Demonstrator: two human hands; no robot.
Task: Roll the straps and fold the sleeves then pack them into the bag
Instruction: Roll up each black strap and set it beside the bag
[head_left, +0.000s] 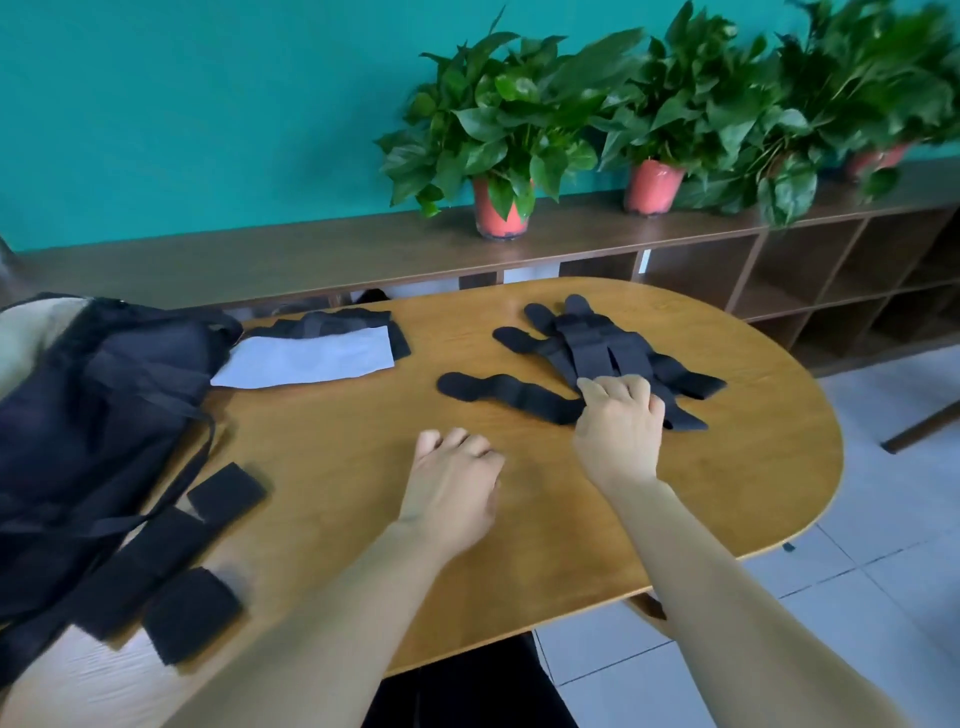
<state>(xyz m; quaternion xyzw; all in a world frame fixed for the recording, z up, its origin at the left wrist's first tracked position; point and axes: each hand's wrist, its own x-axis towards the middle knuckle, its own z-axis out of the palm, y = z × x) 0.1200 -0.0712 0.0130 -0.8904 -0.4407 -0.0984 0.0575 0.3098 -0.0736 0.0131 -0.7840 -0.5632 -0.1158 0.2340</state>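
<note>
Right hand (618, 415) pinches near end of straps (597, 343) heaped on table (753, 467), likely singling one out for rolling. Left hand (452, 483) loosely curled, empty, poised to help. Bag (104, 405) at left edge, handy for packing.

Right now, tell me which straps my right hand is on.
The crisscrossed pile at the table's right; the right hand grips its near edge. Straps beside the bag lie untouched.

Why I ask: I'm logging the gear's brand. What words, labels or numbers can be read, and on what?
None can be read.
The white sheet looks blank; the black straps, the bag and the red pots show no legible marking.
</note>
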